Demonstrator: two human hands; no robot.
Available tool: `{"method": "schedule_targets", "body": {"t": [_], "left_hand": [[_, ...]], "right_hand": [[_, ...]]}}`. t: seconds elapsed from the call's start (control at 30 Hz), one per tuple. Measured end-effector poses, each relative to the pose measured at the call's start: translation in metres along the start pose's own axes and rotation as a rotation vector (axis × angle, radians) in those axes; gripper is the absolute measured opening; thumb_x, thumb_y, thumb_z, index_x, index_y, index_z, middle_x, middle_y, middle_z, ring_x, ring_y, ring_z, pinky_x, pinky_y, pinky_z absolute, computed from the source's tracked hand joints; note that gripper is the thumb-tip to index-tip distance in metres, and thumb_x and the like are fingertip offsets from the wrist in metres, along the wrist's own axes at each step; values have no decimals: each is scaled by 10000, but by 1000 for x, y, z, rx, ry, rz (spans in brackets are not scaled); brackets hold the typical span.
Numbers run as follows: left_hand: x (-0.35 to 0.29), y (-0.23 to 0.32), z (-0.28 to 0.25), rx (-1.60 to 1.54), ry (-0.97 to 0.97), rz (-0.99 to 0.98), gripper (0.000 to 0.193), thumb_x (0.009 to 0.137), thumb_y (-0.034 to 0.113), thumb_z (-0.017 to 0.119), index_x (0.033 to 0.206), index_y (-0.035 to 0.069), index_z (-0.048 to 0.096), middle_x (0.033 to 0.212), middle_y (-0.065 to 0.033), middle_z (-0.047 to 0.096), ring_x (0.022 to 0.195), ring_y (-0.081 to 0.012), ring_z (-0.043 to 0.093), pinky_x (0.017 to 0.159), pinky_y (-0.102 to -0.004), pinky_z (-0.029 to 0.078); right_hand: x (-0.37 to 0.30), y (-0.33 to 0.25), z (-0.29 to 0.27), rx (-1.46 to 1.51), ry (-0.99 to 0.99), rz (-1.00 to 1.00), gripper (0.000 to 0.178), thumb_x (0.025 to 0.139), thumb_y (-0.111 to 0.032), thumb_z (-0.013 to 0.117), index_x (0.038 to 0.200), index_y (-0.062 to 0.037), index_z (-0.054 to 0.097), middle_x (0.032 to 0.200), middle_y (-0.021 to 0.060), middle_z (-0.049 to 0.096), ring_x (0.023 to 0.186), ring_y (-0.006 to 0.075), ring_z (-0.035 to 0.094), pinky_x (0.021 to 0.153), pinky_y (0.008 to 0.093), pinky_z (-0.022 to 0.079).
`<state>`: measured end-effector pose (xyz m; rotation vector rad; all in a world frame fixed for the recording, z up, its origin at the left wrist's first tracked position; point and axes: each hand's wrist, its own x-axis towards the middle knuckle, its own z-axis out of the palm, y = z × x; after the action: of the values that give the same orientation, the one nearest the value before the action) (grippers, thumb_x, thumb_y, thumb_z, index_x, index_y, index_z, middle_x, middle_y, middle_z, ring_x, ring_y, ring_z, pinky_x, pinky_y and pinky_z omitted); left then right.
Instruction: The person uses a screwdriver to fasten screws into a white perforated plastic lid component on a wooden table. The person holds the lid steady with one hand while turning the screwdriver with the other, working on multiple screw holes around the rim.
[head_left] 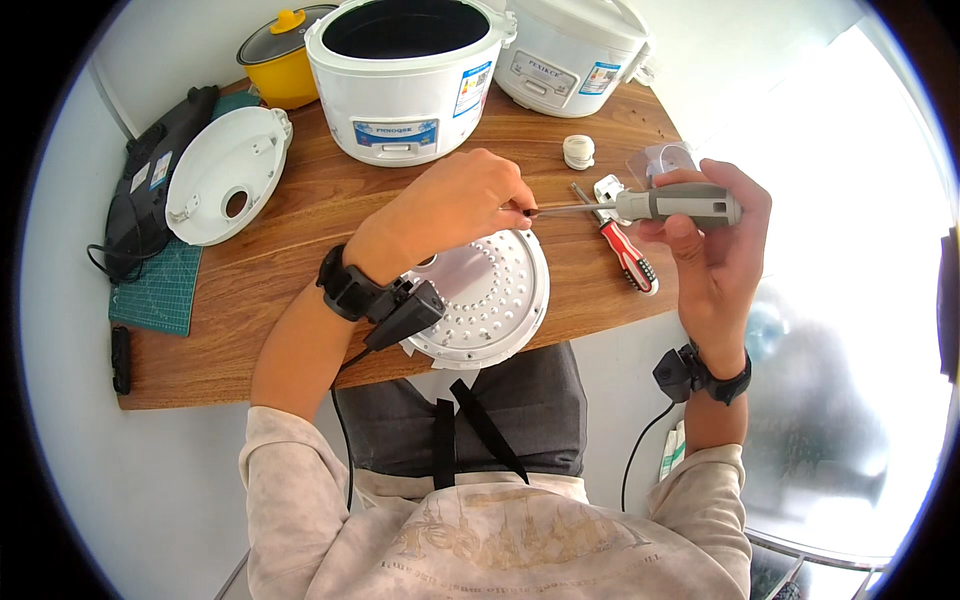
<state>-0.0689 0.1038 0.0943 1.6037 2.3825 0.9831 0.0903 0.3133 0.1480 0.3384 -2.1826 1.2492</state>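
My right hand is wrapped round the grey handle of a screwdriver, its shaft level and aimed left. At the shaft's tip, the fingers of my left hand are pinched together on a small dark piece, too small to make out, perhaps a screw. Below my left hand lies a round metal inner lid plate with rings of small bumps, at the table's front edge. My left forearm and wrist strap cover part of its left side.
On the wooden table stand an open white rice cooker, a closed white one and a yellow pot. A red-and-black screwdriver, a white cap, a white lid shell, a black appliance and a green mat lie around.
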Motion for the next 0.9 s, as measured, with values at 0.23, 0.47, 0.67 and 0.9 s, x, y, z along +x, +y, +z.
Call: {"method": "schedule_targets", "body": {"t": [0.23,0.47,0.67,0.9], "left_hand": [[-1,1,2,90,44,25,203,887,217,757,1011,62,803,888,-109,704,798,-263,668,706,-355,524],[0,0,7,83,33,34,193,893,203,739,990,43,788,920,-110,716,820,-280,680,733,-361,537],[2,-6,18,54,26,-5,213,897,207,727,979,15,771,948,-120,727,837,-293,686,750,-371,541],[2,-9,20,40,48,10,227,895,221,732,979,13,767,941,-124,726,850,-296,690,760,-382,544]], "right_hand": [[3,-3,-1,-63,19,-1,449,1011,-201,650,1346,-3,426,1161,175,675,968,220,716,813,332,614],[6,-6,6,-131,5,9,452,994,-160,673,1377,-48,462,1149,146,684,963,204,718,799,324,611],[18,-7,11,-168,-52,3,461,996,-132,662,1415,-83,475,1085,120,699,923,190,729,780,309,605],[20,-4,7,-175,-108,31,503,1030,-168,613,1472,-47,404,1135,137,662,959,193,692,796,308,606]]}}
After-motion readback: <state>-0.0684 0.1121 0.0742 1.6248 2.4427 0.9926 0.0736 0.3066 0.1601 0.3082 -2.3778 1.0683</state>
